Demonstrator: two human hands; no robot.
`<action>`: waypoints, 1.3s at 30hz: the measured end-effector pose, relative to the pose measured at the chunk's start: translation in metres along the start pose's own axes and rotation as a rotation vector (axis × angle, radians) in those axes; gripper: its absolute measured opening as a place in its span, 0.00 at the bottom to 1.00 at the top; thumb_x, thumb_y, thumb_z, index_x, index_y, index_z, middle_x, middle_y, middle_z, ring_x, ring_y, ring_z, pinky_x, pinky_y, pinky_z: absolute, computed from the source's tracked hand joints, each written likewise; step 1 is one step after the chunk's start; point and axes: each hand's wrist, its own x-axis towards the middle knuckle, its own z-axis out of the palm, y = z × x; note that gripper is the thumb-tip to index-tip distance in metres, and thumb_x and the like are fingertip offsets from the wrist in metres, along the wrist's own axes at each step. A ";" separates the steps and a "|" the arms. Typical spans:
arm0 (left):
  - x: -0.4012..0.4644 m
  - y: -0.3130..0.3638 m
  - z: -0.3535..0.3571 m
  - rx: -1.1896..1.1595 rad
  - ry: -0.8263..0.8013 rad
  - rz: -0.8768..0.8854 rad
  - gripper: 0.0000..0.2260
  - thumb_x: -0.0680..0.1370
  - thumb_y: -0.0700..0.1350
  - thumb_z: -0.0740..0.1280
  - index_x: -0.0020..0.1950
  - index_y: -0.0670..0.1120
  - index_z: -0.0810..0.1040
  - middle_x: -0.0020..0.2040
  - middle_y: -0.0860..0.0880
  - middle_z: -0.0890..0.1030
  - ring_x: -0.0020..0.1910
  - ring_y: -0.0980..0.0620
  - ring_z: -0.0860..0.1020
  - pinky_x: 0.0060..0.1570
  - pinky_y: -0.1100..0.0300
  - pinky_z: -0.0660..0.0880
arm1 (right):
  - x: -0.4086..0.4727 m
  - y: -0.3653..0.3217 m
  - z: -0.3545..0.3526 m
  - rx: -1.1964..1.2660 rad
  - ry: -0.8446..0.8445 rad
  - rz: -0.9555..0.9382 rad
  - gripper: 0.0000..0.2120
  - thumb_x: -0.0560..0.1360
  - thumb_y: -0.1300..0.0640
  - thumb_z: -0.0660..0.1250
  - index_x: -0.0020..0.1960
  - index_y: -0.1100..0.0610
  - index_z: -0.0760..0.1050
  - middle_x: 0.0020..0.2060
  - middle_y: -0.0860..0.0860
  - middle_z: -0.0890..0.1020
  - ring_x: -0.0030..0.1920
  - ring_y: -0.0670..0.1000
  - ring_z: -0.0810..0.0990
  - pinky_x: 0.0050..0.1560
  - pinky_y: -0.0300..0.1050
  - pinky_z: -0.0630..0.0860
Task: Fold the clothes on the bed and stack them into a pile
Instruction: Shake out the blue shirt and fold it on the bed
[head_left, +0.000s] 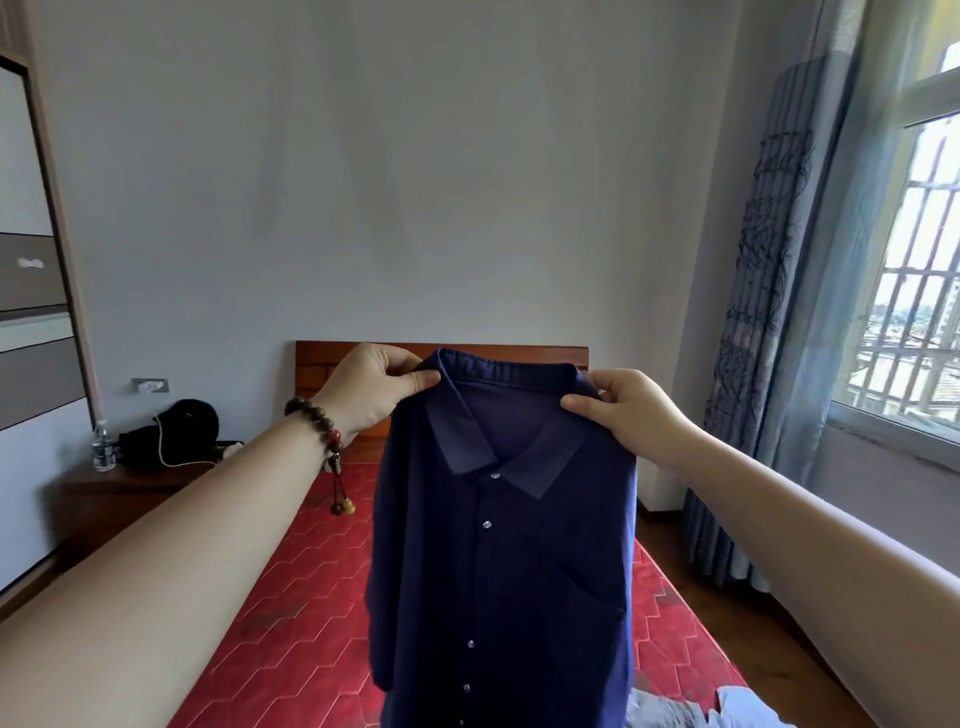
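Both arms reach forward and hold a navy button-up shirt (498, 545) up in the air above the bed (311, 597), its front facing the camera. The left hand (371, 392) pinches the shirt at the left shoulder, just beside the collar, with thumb and fingers closed on the cloth; the right hand (631, 410) grips the opposite shoulder in the same way, thumb in front and fingers curled behind. The collar lies open and flat, and a row of small pale buttons runs down the placket, fastened as far as can be seen. The shirt hangs straight down from the two hands and its lower part runs out of the frame at the bottom, so the hem cannot be seen. A beaded bracelet (317, 423) with a dangling tassel sits on the left wrist. The bed carries a red cover quilted in a hexagon pattern, with a reddish wooden headboard (317, 364) against the pale wall. At the bottom right edge, on the bed, lies some light blue fabric (727, 709), probably another garment, though too little shows to be sure. On the left stands a dark wooden nightstand (119, 493) with a water bottle (103, 447) and a black bag (179, 431) on it. A barred window (914, 291) with a grey-blue curtain (763, 312) is on the right.
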 end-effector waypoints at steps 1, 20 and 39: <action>-0.001 0.000 0.000 0.014 0.007 0.007 0.08 0.74 0.44 0.73 0.36 0.53 0.85 0.37 0.51 0.85 0.37 0.57 0.81 0.42 0.60 0.76 | 0.001 -0.001 -0.003 -0.043 -0.018 -0.006 0.04 0.75 0.53 0.71 0.48 0.53 0.82 0.38 0.47 0.85 0.40 0.51 0.83 0.45 0.46 0.79; -0.022 0.001 0.037 0.223 0.214 -0.180 0.16 0.73 0.49 0.74 0.32 0.39 0.79 0.27 0.49 0.75 0.28 0.53 0.71 0.34 0.60 0.67 | 0.011 -0.012 0.025 -0.241 0.261 0.071 0.12 0.72 0.53 0.72 0.41 0.62 0.75 0.37 0.54 0.81 0.39 0.56 0.77 0.41 0.47 0.73; -0.042 0.013 0.075 -0.010 -0.018 0.040 0.04 0.75 0.38 0.72 0.48 0.40 0.83 0.44 0.44 0.85 0.44 0.51 0.82 0.51 0.54 0.78 | -0.009 -0.056 0.032 -0.318 0.008 -0.187 0.13 0.70 0.59 0.73 0.55 0.51 0.81 0.54 0.49 0.79 0.55 0.49 0.76 0.57 0.42 0.72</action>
